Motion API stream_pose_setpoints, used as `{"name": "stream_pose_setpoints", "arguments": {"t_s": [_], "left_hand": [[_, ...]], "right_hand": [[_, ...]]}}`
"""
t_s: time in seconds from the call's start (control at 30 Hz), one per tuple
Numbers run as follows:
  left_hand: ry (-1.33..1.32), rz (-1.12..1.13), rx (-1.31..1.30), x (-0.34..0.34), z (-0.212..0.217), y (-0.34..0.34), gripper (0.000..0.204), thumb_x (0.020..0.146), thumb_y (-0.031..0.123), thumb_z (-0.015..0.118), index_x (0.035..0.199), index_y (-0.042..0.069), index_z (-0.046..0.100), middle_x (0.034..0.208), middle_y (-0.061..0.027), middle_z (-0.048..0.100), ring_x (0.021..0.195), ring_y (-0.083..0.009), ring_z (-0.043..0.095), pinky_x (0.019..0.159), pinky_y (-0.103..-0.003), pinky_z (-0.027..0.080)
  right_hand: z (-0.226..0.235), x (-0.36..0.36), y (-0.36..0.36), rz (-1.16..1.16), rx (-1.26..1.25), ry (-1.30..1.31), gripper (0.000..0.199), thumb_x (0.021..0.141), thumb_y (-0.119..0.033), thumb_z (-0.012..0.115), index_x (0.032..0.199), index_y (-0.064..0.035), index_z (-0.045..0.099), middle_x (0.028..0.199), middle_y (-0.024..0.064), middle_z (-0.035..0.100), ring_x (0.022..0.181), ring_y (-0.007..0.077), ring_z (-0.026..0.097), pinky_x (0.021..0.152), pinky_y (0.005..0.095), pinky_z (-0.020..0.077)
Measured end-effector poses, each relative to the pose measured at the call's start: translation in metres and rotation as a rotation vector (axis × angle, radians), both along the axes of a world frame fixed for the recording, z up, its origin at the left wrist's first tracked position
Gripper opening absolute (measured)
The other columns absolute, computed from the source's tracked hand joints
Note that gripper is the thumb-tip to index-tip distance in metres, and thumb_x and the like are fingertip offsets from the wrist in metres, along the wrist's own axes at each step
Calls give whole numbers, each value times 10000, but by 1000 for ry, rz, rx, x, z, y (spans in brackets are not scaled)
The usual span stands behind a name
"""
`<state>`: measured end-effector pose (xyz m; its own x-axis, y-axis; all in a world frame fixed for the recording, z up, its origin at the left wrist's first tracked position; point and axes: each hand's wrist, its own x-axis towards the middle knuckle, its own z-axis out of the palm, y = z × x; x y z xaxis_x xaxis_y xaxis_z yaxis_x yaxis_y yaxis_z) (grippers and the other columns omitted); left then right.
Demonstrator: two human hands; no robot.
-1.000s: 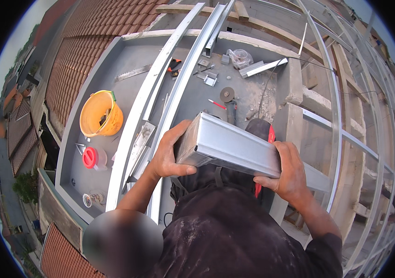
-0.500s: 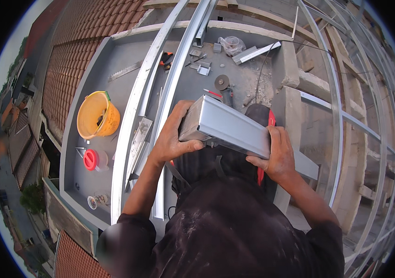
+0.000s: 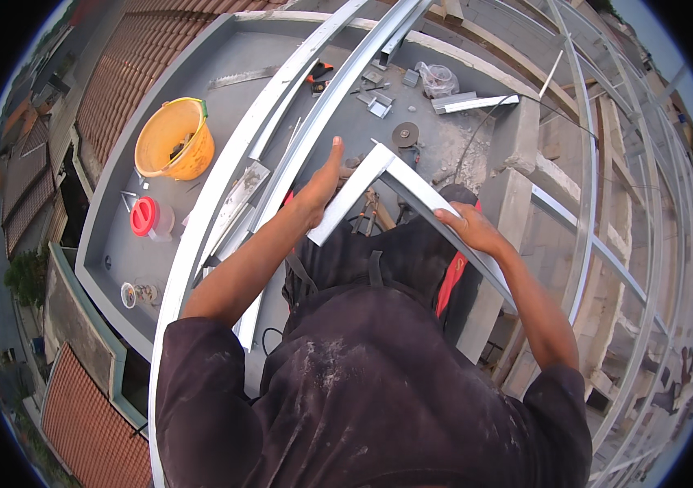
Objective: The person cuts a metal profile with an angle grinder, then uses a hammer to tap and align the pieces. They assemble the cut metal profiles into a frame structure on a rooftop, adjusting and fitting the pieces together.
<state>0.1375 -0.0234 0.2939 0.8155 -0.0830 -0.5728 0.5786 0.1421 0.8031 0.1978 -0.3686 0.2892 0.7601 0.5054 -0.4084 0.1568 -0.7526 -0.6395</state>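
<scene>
A silvery metal channel (image 3: 402, 172) lies over my lap, its two legs meeting at a sharp corner that points away from me. My right hand (image 3: 475, 228) is closed round the longer leg, thumb on top. Beside the shorter leg, my left hand (image 3: 320, 192) is held out straight with its fingers stretched; whether its palm touches the metal is hidden. Below the corner, between my legs, a tool with brown handles (image 3: 371, 210) shows partly. An angle grinder with a round disc (image 3: 406, 136) lies on the floor just beyond.
Long metal channels (image 3: 233, 175) run past my left side. Left of them stand a yellow bucket (image 3: 174, 140) and a red-lidded jar (image 3: 151, 217). Offcuts (image 3: 377, 103), a handsaw (image 3: 242, 77) and a plastic bag (image 3: 438, 80) lie farther off. A concrete ledge (image 3: 503, 203) and metal framing rise at right.
The channel has turned from a broad face to show an open angle. My left hand has let go of its end and straightened. My right hand keeps hold; the view has tilted.
</scene>
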Motion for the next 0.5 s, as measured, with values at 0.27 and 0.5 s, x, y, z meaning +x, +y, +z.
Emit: {"name": "stream_pose_setpoints", "arguments": {"t_s": [0.27,0.5], "left_hand": [[-126,-68,300,-17,20,-17,1047,1024,842,344,1568,-40,496,1546,-263,535,1415,-345,512,1220,-460,342],[-424,-125,275,-15,57,-10,769,1046,585,639,1492,-33,530,1409,-182,616,1293,-254,583,1137,-383,428]], "right_hand": [[7,-19,1,13,18,-75,842,992,-750,583,1173,65,691,1101,273,724,1080,428,697,973,485,508],[67,-63,5,-33,13,-217,937,939,-813,592,1253,70,578,1193,276,622,1195,461,637,1015,538,515]]}}
